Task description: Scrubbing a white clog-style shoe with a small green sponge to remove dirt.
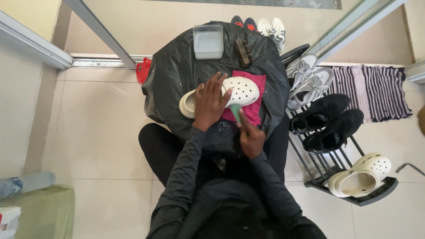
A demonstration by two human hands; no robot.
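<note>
I see my left hand [210, 102] spread flat over a cream perforated clog [241, 90] lying on a magenta cloth [256, 110] atop the black-covered desk [177, 75]; my right hand [251, 138] grips a green brush [236, 112] against its side.

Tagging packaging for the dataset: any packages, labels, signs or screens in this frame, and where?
Clear plastic bottle: far left, lying on a green cloth, with a blue label band.
White carton: bottom-left corner, cut off by the frame, red and dark print.
No signs or screens visible.
</note>
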